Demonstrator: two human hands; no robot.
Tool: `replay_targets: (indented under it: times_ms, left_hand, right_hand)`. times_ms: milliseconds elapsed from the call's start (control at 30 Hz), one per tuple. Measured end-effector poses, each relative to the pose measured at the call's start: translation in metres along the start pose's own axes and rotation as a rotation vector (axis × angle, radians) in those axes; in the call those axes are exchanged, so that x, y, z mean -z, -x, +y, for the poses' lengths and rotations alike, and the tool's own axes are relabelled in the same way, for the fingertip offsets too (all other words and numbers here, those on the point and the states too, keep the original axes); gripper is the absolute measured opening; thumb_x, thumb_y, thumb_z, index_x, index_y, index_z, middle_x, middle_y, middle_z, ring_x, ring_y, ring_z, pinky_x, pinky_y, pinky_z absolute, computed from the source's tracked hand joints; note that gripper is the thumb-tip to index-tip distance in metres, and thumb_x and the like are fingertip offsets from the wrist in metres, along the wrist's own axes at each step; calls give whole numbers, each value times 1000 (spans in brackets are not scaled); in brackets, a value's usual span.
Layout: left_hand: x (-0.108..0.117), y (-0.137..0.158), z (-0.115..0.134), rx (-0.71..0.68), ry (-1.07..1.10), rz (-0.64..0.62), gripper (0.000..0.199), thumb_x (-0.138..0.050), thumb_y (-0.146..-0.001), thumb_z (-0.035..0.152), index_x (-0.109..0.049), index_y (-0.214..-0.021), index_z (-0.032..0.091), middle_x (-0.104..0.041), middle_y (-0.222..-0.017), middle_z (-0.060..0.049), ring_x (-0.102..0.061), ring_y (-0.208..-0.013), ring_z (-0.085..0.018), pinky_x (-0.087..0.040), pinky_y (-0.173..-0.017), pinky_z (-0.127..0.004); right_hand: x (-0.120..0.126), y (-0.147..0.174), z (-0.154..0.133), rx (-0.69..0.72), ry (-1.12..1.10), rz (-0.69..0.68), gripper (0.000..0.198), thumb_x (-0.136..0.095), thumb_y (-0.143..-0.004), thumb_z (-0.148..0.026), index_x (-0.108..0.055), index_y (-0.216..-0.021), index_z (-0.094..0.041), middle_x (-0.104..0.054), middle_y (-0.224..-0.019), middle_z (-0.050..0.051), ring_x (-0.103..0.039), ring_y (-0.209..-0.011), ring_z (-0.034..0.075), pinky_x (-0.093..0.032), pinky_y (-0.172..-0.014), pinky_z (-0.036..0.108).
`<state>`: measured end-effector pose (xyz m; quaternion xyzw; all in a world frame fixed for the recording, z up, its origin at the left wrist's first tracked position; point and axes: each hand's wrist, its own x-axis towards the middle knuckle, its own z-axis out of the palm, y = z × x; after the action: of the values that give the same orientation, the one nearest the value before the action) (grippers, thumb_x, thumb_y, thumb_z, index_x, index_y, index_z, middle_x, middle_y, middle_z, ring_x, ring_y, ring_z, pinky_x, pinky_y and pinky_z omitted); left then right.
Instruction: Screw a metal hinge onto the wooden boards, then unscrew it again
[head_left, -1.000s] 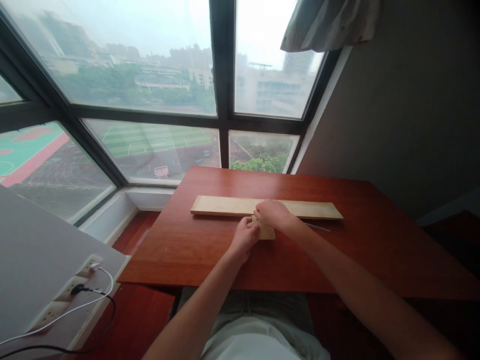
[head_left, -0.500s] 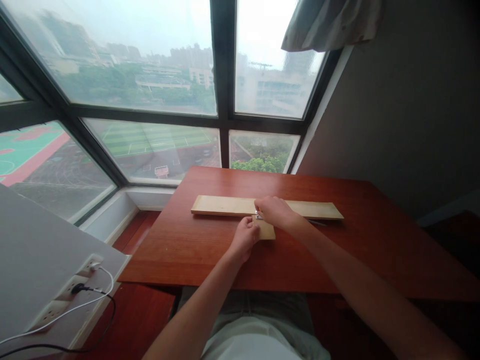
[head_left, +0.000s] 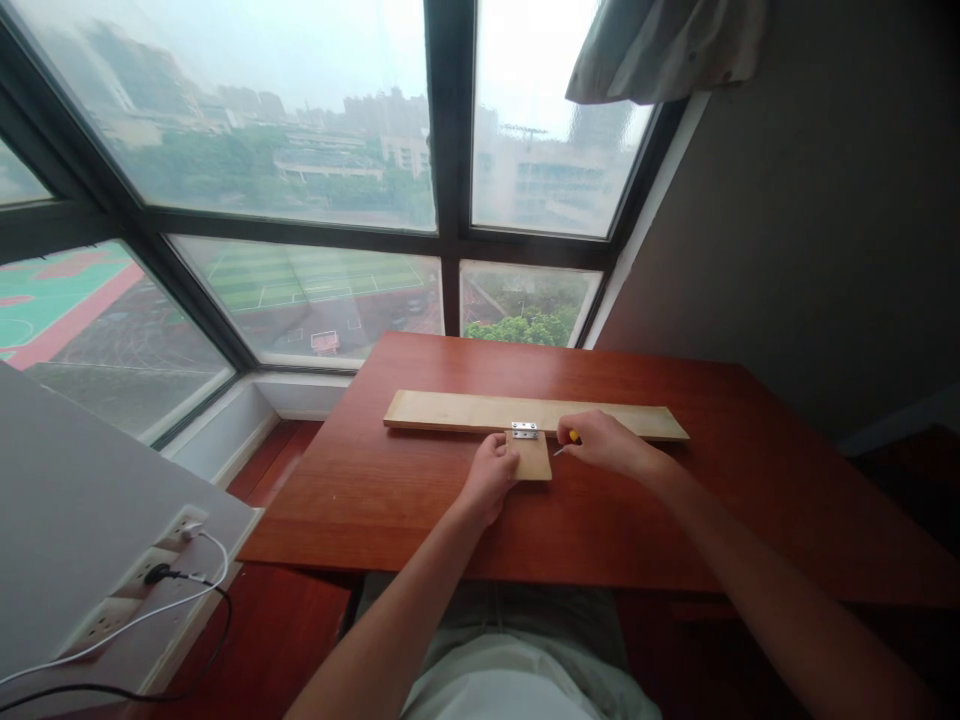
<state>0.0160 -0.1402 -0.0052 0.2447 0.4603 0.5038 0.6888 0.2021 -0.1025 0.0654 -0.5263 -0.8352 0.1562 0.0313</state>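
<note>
A long pale wooden board (head_left: 450, 409) lies across the table. Against its near edge is a small wooden piece (head_left: 534, 462), and a silver metal hinge (head_left: 524, 430) spans the two. My left hand (head_left: 493, 470) is closed on the left side of the small piece, thumb on top. To the right of it, my right hand (head_left: 600, 440) is closed around a screwdriver (head_left: 575, 437) with a yellow handle; its thin metal tip points left and down, close to the small piece's right edge.
The reddish-brown table (head_left: 360, 500) stands before large windows (head_left: 300, 110). At the lower left, a white wall carries several sockets (head_left: 142, 575) with a white cable and a black cable plugged in. A curtain (head_left: 667, 50) hangs at the upper right.
My right hand has moved right, off the hinge, and now holds the screwdriver by the handle with the tip toward the small piece. The hinge has come into full view. My left hand stays put.
</note>
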Motion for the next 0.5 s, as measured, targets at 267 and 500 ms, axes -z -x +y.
replay_targets:
  times_ms: [267,500]
  left_hand:
    - [0,0,1,0,-15,-10,29,-61,-69,7,-54,-96,15,-68,-87,-6,-63,-69,-14,-50,-58,-22]
    - [1,-2,-1,1,-18,-5,28,-59,-70,6,-53,-97,15,-68,-88,-7,-64,-70,-14,-49,-58,-22]
  right_hand:
    - [-14,12,16,-40,55,-81,10,-60,-77,-19,-68,-84,-21,-71,-90,4,-62,-82,19,-38,-68,25]
    - [-18,13,19,-35,62,-88,12,-59,-78,-17,-67,-85,-22,-70,-92,4,-61,-84,19,-37,-69,25]
